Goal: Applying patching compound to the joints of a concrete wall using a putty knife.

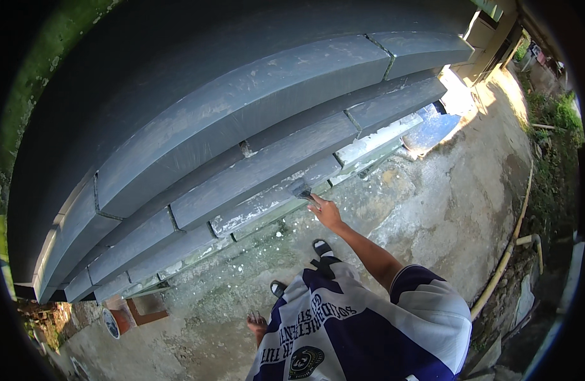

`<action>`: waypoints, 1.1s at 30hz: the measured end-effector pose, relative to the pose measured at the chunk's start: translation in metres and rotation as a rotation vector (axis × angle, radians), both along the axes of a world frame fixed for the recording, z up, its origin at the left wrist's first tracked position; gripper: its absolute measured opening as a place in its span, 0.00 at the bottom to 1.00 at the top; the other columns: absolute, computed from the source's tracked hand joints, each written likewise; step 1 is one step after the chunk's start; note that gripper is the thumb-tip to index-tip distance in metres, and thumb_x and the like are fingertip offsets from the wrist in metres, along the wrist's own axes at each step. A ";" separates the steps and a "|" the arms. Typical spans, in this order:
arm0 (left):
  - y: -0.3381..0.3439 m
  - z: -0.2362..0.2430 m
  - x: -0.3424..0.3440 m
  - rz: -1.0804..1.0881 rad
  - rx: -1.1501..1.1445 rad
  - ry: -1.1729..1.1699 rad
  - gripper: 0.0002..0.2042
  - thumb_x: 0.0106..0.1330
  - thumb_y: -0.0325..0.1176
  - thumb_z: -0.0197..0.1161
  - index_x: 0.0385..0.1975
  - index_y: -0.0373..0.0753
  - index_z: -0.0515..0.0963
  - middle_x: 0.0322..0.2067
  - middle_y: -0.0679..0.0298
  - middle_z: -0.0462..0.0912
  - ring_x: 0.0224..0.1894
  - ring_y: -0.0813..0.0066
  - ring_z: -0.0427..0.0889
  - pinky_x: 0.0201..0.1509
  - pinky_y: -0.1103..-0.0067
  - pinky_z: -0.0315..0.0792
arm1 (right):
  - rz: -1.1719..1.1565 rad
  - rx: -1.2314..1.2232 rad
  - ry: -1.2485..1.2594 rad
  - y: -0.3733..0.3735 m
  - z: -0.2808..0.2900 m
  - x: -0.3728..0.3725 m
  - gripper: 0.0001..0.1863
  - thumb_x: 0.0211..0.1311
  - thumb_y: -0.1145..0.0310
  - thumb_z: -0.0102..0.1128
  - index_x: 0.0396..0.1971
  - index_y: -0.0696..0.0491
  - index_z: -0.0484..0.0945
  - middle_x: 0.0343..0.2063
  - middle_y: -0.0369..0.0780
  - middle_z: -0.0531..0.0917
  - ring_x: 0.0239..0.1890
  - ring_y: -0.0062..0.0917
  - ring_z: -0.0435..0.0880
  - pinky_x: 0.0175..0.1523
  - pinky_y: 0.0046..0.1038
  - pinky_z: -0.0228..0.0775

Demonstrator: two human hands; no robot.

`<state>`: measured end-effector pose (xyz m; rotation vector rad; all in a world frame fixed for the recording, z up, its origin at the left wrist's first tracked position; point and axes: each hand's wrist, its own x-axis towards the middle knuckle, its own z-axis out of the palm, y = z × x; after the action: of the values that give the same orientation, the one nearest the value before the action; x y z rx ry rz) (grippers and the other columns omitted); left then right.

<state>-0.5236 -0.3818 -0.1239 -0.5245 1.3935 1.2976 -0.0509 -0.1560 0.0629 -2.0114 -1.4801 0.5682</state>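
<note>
My right hand (pixel 324 209) grips a paintbrush (pixel 302 190), its grey-coated bristles against the face of the lowest grey ledge (pixel 249 206). That strip is patchy, with white showing through grey paint. Above it run two longer grey ledges (pixel 267 163) with narrow dark joints between their segments. A pale, whitish segment (pixel 365 143) lies just right of the brush. My left hand (pixel 255 322) hangs low beside my body, fingers apart and holding nothing.
Speckled concrete (pixel 432 209) lies under my sandalled feet (pixel 321 247). At lower left are a bucket (pixel 111 322) and a brown board (pixel 147 308). A blue-and-white object (pixel 432 130) sits beyond the ledges' right end. A yellowish pipe (pixel 511 247) and plants (pixel 553 140) line the right edge.
</note>
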 end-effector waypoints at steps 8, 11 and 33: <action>0.035 0.020 -0.011 -0.298 -0.031 0.057 0.24 0.60 0.46 0.50 0.56 0.47 0.61 0.57 0.73 0.66 0.38 0.76 0.72 0.32 0.86 0.65 | -0.067 -0.162 -0.089 0.005 -0.030 0.009 0.25 0.53 0.61 0.55 0.50 0.57 0.65 0.28 0.53 0.79 0.35 0.46 0.78 0.39 0.42 0.71; 0.038 0.016 -0.017 -0.351 0.017 0.047 0.24 0.60 0.46 0.50 0.56 0.47 0.61 0.56 0.72 0.66 0.38 0.75 0.72 0.33 0.85 0.65 | -0.053 -0.100 -0.089 0.002 -0.012 0.003 0.24 0.52 0.61 0.58 0.47 0.57 0.68 0.28 0.54 0.78 0.33 0.46 0.79 0.38 0.40 0.71; 0.035 0.048 0.093 -0.338 0.035 0.130 0.22 0.59 0.43 0.53 0.54 0.44 0.64 0.58 0.69 0.64 0.55 0.72 0.67 0.37 0.86 0.65 | -0.483 0.437 0.801 0.074 -0.010 0.130 0.09 0.54 0.71 0.55 0.28 0.63 0.76 0.13 0.40 0.78 0.13 0.23 0.78 0.19 0.21 0.71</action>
<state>-0.4310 -0.3468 -0.0756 -0.1714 1.4901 1.0930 0.0796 -0.0822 0.0531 -1.4466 -0.5473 0.6570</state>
